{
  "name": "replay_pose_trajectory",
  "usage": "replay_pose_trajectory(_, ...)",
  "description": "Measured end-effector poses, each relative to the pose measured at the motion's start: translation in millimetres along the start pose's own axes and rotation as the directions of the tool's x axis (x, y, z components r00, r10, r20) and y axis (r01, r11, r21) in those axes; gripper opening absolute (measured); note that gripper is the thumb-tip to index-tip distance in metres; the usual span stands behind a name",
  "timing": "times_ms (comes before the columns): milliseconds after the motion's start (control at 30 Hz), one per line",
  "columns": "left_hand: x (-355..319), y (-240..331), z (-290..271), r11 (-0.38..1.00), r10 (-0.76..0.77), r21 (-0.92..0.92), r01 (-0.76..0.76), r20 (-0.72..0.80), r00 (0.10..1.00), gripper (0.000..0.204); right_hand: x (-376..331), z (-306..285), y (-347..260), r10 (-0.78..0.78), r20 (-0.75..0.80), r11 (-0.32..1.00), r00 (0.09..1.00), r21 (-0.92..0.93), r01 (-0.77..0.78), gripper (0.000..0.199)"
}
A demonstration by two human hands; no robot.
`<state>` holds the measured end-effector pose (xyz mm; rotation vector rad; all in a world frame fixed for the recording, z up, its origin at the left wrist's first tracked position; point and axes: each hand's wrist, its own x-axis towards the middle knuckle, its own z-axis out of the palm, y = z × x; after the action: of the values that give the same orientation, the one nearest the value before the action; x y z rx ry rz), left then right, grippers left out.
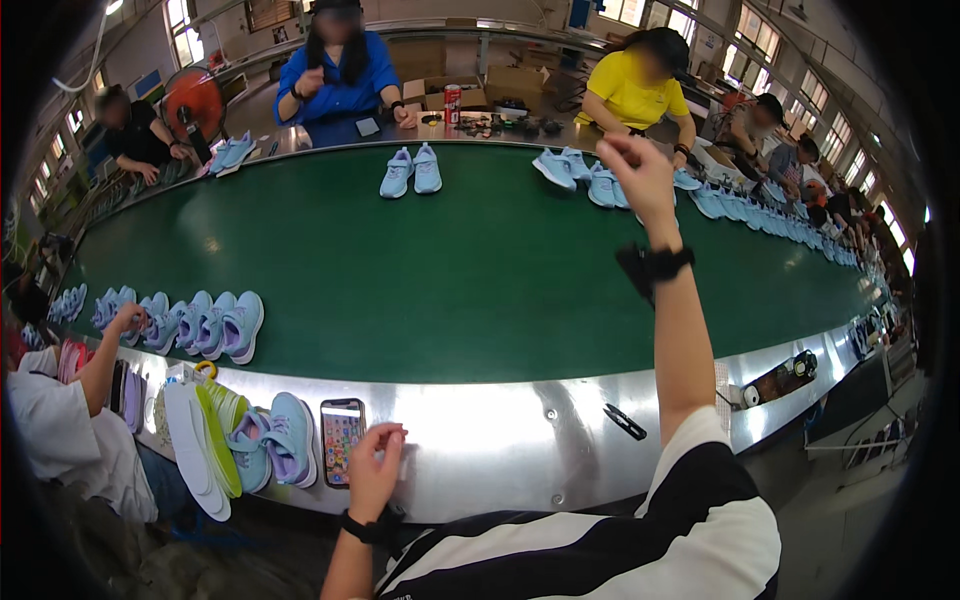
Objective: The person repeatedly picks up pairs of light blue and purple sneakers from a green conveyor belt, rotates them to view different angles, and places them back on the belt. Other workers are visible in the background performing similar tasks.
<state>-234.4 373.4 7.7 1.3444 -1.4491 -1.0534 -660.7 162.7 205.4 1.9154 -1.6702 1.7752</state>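
The person's left hand (374, 470) is resting on the steel counter (520, 430), its fingers loosely curled and gripping nothing, fingertips lying just beside a smartphone (341, 441) that is lying flat with its screen lit. The right hand (640, 175) is stretching far out over the green conveyor belt (480, 270), raised above it, with its fingers pinched together; whether anything small is sitting between them cannot be told. It is hovering close to a row of light blue shoes (585, 180) lined up along the belt's far edge.

Left of the phone, a purple and blue shoe (280, 437) is lying on its side on the counter, touching a stack of white and green insoles (205, 445). A black marker (625, 421) is lying alone further right.

The shoe is looking light and soft in the upper, with a stiffer sole, so a hold around the heel or through the opening would probably be serving best. The insoles are appearing thin and floppy, likely needing a pinch at the edge.
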Motion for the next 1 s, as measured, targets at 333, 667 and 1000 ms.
replay_pose_trajectory(333,152.4,-21.0,-85.0,0.931,0.212,0.315,-0.184,-0.058,0.975,0.028,-260.4,-44.7,-93.3,0.127,0.88,0.922,0.457,0.065,-0.381,0.044)
replay_pose_trajectory(667,265.8,-90.7,-231.4,0.278,-0.245,0.756,0.592,-0.54,0.805,0.128,-331.7,-76.7,-75.1,0.29,0.854,0.918,0.433,-0.119,-0.379,0.065)
replay_pose_trajectory(1000,269.6,-55.8,-200.5,0.344,-0.289,0.812,0.472,-0.386,0.876,0.091,-335.2,-51.4,-86.0,0.237,0.876,0.922,0.419,-0.067,-0.381,0.056)
